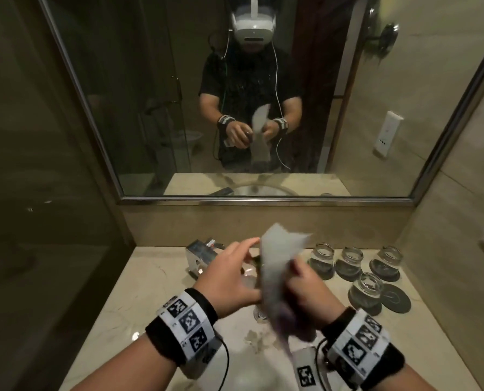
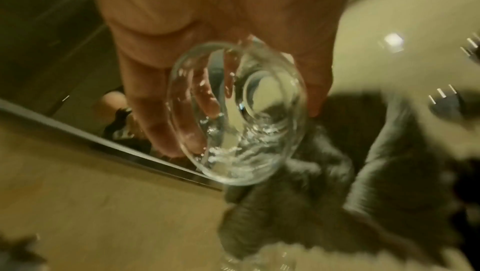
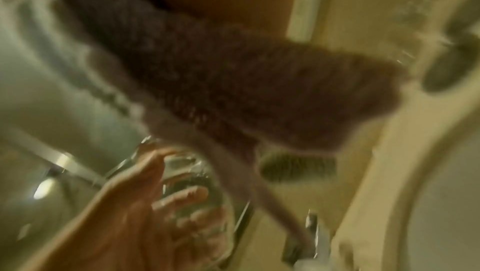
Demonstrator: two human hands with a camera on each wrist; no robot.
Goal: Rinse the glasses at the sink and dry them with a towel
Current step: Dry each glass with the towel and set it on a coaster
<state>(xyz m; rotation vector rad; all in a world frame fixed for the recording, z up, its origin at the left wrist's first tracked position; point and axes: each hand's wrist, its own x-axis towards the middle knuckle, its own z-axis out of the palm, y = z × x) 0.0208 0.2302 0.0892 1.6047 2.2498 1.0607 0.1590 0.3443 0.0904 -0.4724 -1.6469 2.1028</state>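
My left hand (image 1: 229,275) held a clear glass (image 2: 235,115) over the sink (image 1: 235,371), its fingers (image 2: 155,115) curled round the side so that the open mouth faced my wrist. Droplets clung to the inside of the glass. My right hand (image 1: 308,294) was closed on a pale grey towel (image 1: 277,266), bunched in the fist just beside the glass, with one loose corner standing up above both hands and the rest hanging down toward the basin. From the right wrist the towel filled most of the view, blurred, with the left hand's fingers wrapped on the glass below it.

Past my hands, the chrome tap (image 1: 202,256) stood at the back edge of the marble counter (image 1: 150,283). To the right of it four more glasses (image 1: 366,289) stood on the counter: three in a row near the wall and one nearer to me. The back ones sat on dark round coasters (image 1: 395,297); the nearer glass stood just beside its coaster, overlapping its edge.

Beyond the counter, the mirror (image 1: 150,108) showed me in a dark shirt and a white headset, holding the towel and the glass in front of my body.
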